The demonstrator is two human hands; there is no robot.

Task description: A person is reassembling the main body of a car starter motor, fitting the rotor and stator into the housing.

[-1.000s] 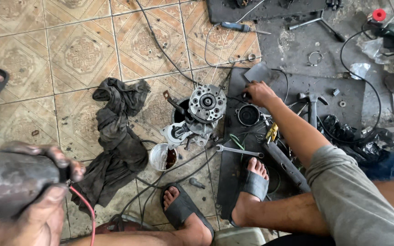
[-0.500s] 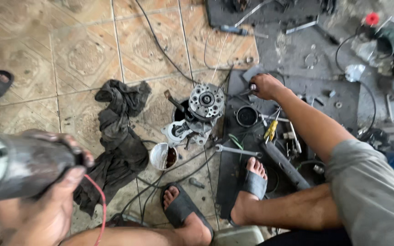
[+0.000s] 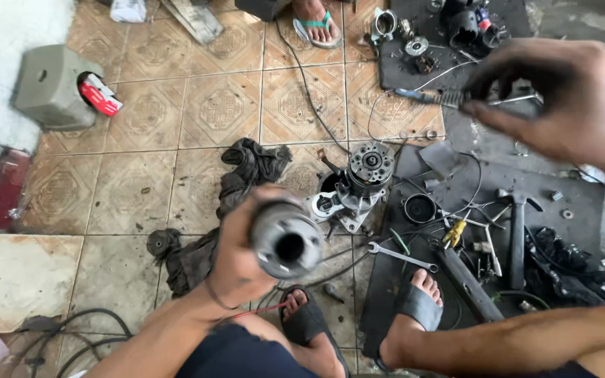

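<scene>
Firmly in left hand [image 3: 236, 255]: metal cylinder [image 3: 285, 241]

A grey metal cylinder [image 3: 285, 238] with a dark round bore in its end is being held up above the tiled floor [image 3: 141, 140], its open end facing the camera. It is hovering just left of the disassembled motor assembly [image 3: 358, 183], which is standing on the floor.

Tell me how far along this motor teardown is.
Done: the motor housing sits opened on the tiled floor, with loose parts on the dark mat and a wrench beside it. In hand: the left hand grips a metal cylinder; the right hand pinches a small part, too blurred to tell. Left: nothing looks put back together.
</scene>
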